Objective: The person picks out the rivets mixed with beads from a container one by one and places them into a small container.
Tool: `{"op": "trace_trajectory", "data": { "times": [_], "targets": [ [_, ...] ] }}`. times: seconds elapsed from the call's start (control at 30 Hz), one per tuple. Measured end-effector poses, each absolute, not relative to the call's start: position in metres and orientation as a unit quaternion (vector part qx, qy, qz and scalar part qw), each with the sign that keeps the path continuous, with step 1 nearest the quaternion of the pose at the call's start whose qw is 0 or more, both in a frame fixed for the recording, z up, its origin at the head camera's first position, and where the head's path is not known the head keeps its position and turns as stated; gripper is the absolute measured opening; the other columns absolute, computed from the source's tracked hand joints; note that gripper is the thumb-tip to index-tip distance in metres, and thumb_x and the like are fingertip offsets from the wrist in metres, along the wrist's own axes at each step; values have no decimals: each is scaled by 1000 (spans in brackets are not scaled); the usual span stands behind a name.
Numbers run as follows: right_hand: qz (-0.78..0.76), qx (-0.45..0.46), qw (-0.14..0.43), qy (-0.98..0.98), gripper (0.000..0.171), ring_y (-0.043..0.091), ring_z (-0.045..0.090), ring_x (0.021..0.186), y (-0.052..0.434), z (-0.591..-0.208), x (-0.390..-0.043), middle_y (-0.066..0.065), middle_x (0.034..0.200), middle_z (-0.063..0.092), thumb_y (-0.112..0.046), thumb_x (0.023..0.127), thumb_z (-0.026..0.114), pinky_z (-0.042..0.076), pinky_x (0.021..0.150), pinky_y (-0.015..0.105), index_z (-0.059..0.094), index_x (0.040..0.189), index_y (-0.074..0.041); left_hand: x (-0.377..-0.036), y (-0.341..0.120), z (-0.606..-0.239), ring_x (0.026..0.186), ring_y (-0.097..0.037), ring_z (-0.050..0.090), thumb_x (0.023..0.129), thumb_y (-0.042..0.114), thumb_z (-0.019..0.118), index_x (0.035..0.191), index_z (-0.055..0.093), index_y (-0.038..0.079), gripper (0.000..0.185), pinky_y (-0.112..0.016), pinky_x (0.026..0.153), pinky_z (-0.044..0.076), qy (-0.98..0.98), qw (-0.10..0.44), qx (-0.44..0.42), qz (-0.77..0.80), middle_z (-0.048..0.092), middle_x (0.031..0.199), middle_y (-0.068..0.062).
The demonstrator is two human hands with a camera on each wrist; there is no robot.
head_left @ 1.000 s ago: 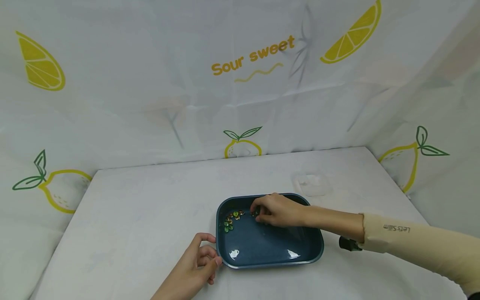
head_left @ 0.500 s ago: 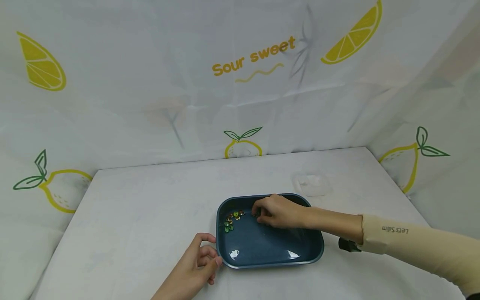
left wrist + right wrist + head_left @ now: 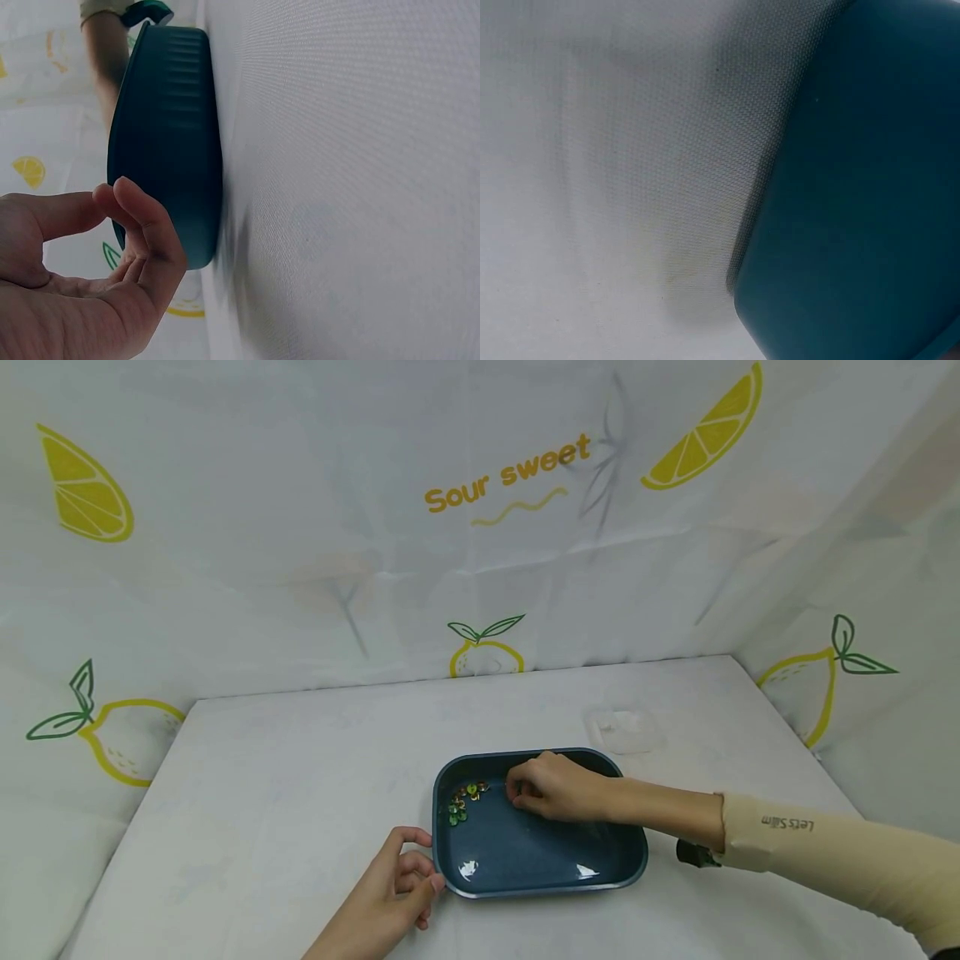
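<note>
In the head view, a dark blue tray (image 3: 525,860) with a raised rim stands on the white table. Several small shiny green and gold pieces (image 3: 465,802) lie in its back left corner; their exact kind is too small to tell. My right hand (image 3: 558,787) reaches into the tray, its fingers and thumb curled together on small pieces that the fingers mostly hide. At the tray's front left corner my left hand (image 3: 401,881) rests against the outside, its fingers loosely bent and its thumb touching the rim. The left wrist view shows this left hand (image 3: 112,277) beside the tray wall (image 3: 169,112).
A clear plastic container (image 3: 624,731) sits behind the tray to the right. A dark object (image 3: 696,853) shows under the right forearm. The white cloth backdrop (image 3: 300,527) with lemon prints rises at the table's back edge. The right wrist view shows the tray's outer wall (image 3: 870,187).
My right hand has shifted slightly right and toward the front inside the tray, and its fingers have curled in further over the pieces at the fingertips. The left hand and tray stay put.
</note>
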State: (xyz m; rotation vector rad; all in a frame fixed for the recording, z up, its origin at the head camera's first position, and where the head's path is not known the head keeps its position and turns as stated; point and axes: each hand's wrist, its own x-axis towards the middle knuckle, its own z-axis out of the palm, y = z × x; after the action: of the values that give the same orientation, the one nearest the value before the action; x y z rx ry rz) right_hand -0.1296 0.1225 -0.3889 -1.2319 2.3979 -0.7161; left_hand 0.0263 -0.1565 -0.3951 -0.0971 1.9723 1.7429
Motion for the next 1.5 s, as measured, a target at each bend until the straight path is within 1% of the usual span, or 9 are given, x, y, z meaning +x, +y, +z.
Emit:
{"op": "trace_trajectory", "data": {
  "times": [0.17, 0.57, 0.83, 1.13, 1.5],
  "targets": [
    [-255, -437, 179, 844, 6, -6, 48, 62, 122, -390, -129, -6, 74, 65, -7, 103, 71, 46, 60, 15, 73, 98, -9, 27, -157, -395, 69, -20, 59, 108, 13, 64, 146, 34, 5, 49, -28, 63, 52, 726, 251, -35, 639, 65, 98, -9],
    [-272, -430, 216, 833, 9, -6, 47, 61, 123, -388, -127, -7, 72, 62, -9, 105, 69, 44, 58, 16, 72, 97, -11, 26, -157, -394, 69, -19, 59, 107, 13, 65, 145, 35, 5, 49, -29, 63, 53, 728, 250, -34, 638, 66, 98, -9],
    [-282, -424, 235, 828, 8, -6, 51, 61, 123, -386, -126, -7, 73, 65, -7, 105, 69, 47, 59, 15, 72, 97, -10, 27, -156, -394, 69, -18, 60, 107, 14, 65, 145, 35, 5, 49, -28, 63, 53, 730, 250, -31, 635, 65, 98, -9],
    [-303, -427, 224, 822, 9, -5, 56, 64, 123, -374, -124, -7, 77, 67, -9, 105, 70, 52, 61, 18, 70, 97, -13, 27, -156, -394, 69, -19, 59, 108, 13, 65, 145, 35, 5, 49, -28, 63, 51, 732, 247, -33, 635, 65, 97, -9],
    [-322, -431, 204, 818, 5, -3, 56, 69, 122, -357, -120, -6, 82, 68, -11, 105, 72, 54, 65, 19, 71, 101, -15, 27, -155, -394, 69, -20, 59, 107, 12, 65, 146, 34, 4, 50, -28, 62, 51, 727, 248, -43, 638, 65, 98, -9]
  ]
}}
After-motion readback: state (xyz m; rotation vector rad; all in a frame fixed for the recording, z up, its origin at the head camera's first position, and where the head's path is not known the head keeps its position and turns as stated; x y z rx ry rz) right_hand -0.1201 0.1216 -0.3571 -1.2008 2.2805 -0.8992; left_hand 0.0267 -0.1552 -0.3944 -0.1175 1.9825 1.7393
